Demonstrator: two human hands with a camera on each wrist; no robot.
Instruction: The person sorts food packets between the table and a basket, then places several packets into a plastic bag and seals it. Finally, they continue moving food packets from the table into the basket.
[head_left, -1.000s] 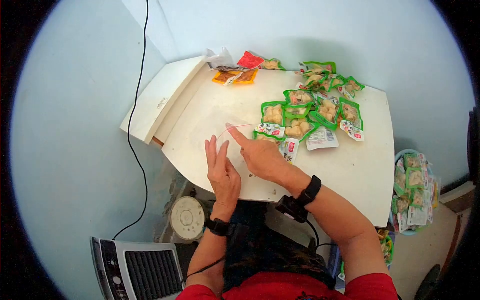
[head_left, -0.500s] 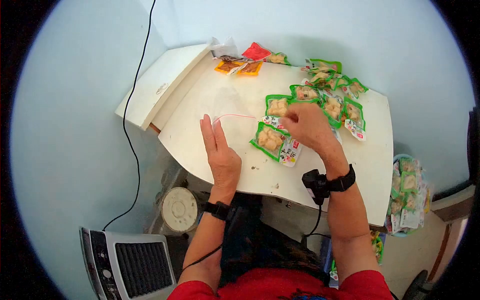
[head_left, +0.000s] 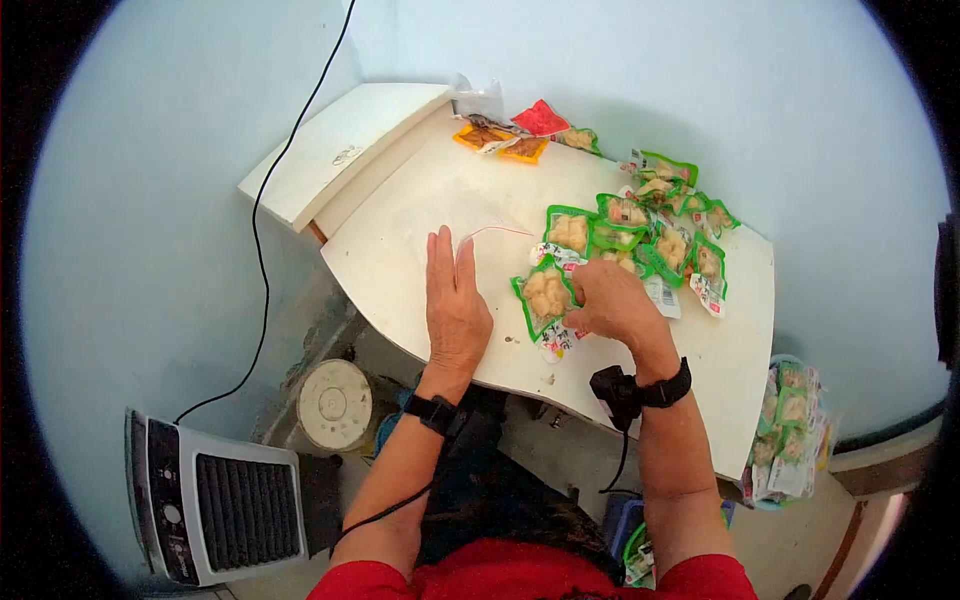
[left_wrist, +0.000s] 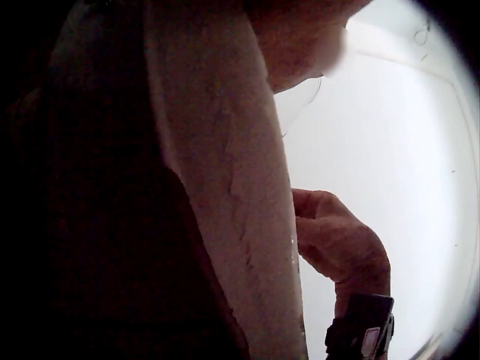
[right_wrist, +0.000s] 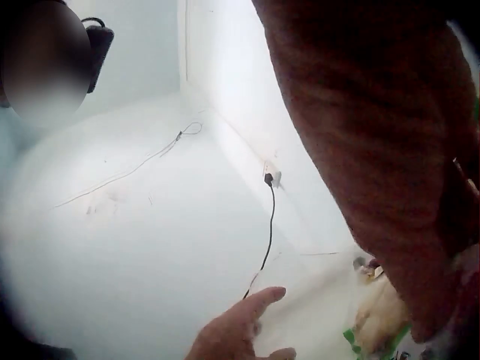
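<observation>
In the head view the left hand [head_left: 458,325] lies with straight fingers on the near edge of a clear plastic bag [head_left: 440,205] with a red line along its mouth. The right hand [head_left: 622,305], thumb and fingers curved, grips the right side of a green-edged food packet [head_left: 546,296]. Other green-edged packets [head_left: 568,232] lie just beyond that hand. The left wrist view shows the right hand [left_wrist: 337,236] past the table edge; the right wrist view shows the left hand [right_wrist: 232,330] with a finger extended.
Orange packets [head_left: 524,149] and a red one [head_left: 541,118] lie at the table's back. A raised white board [head_left: 340,150] stands at the left. Below are a round stool [head_left: 334,404], a grey appliance [head_left: 225,500] and a basin of packets [head_left: 790,430].
The right hand has left the bag's mouth, moved right to the packets and taken hold of the nearest one, which has turned slightly. The left hand has stayed at the bag, its fingers straighter.
</observation>
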